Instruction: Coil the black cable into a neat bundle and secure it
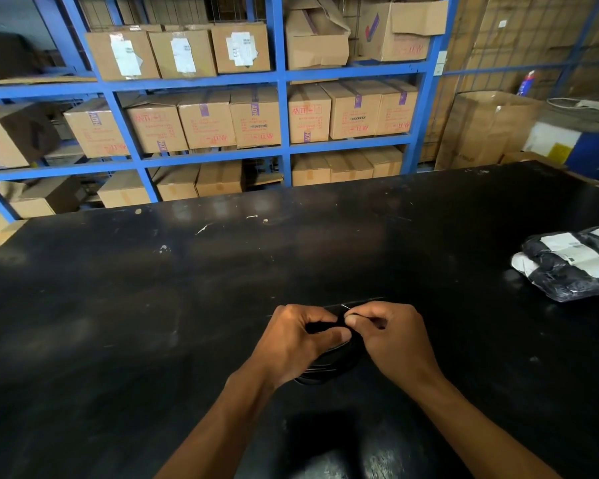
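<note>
1. Head view: I have the black cable point(329, 364) coiled between both hands, low over the tabletop point(153, 305).
2. My left hand point(296, 340) clamps the bundle; my right hand point(391, 337) pinches a thin tie point(346, 307) at its far end, so the right is nearer.

Dim, soft glare, bowed edges

A single head-worn wide-angle view looks forward and down across the black counter point(153, 305); near at the bottom, blue shelving point(281, 81) beyond; edges seemingly bowed.
</note>
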Demonstrator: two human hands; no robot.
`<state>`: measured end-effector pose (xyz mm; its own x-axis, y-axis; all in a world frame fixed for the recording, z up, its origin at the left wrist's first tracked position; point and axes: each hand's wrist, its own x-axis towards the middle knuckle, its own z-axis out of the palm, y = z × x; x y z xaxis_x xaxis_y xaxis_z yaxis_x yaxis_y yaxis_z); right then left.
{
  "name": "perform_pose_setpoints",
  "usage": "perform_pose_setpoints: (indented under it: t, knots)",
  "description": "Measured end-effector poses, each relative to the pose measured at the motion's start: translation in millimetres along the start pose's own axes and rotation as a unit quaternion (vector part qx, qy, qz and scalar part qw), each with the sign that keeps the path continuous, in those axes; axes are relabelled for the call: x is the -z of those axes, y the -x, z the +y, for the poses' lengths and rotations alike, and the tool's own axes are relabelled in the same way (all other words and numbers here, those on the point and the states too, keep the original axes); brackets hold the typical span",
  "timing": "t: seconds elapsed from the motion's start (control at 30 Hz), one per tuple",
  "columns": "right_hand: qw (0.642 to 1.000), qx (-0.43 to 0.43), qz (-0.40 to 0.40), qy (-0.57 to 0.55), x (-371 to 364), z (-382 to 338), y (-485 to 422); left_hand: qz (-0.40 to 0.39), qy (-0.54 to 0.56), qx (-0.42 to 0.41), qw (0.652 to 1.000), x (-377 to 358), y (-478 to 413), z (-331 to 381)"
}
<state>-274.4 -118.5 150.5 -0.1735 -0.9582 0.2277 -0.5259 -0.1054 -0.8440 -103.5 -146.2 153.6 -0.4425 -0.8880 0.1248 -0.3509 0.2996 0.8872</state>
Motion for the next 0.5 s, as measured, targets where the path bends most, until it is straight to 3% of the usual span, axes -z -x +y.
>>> perform_pose_setpoints:
  t: [0.2,0.33,0.5]
  knots:
    - [0.998,-0.036,-0.033,-0.05,7,0,-1,-0.009,-0.034,-0.01,0.999,-2,3,3]
    - [0.981,-0.119,-0.077,-0.13,16,-2,-3,-0.019,-0.041,-0.009,0.999,-4,3,5]
    - [0.991,-0.042,-0.13,0.0,17,2,-1,-0.022,-0.049,0.011,0.998,-9,5,8]
